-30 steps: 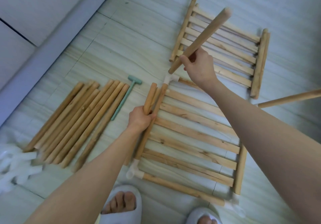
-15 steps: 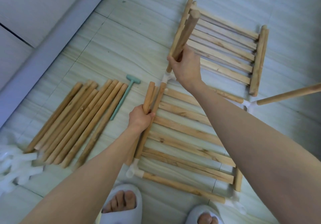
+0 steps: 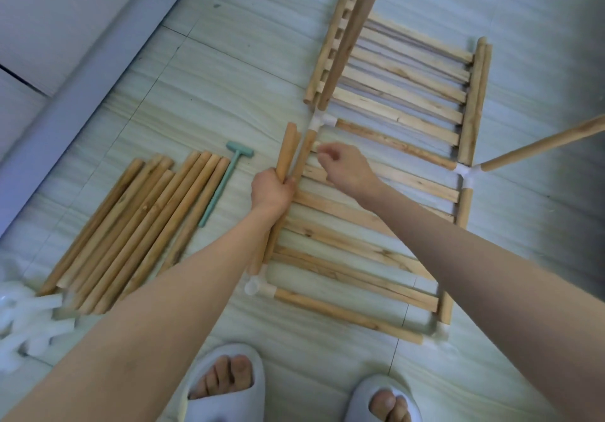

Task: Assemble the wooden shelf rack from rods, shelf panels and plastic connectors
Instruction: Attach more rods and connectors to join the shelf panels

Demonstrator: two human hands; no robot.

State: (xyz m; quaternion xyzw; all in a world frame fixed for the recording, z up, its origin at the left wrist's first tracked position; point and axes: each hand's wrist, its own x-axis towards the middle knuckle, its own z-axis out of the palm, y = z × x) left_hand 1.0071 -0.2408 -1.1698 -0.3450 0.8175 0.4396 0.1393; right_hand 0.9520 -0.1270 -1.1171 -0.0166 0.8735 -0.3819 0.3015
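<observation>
left hand (image 3: 273, 189) curled round a loose wooden rod (image 3: 285, 155) at the left edge of the near shelf panel (image 3: 353, 235), gripping it beside the panel's side rod (image 3: 302, 156). right hand (image 3: 348, 168) hovering just above the panel's upper left corner, fingers loosely bent, holding nothing that can be made out. near shelf panel lying flat on the pale tiled floor (image 3: 203, 88), framed by rods joined with white plastic connectors: one at the far left corner (image 3: 319, 122), one at the near left corner (image 3: 257, 286), one at the far right corner (image 3: 466, 173), one at the near right corner (image 3: 438, 335), partly blurred. standing up out of the far left connector, an upright rod (image 3: 348, 45), leaning slightly toward the camera's top edge. slanting up and out of frame from the far right connector, another rod (image 3: 540, 145). second shelf panel (image 3: 406, 84) flat on the floor just beyond the first, touching or nearly touching its far edge. to the left, a bundle of spare rods (image 3: 131, 228) laid side by side, with a small teal mallet (image 3: 226, 182) between the bundle and the left hand. at the lower left edge, a blurred heap of spare white connectors (image 3: 23, 320) touching the near ends of the bundle. at the bottom, two feet in white slippers (image 3: 226, 385).
</observation>
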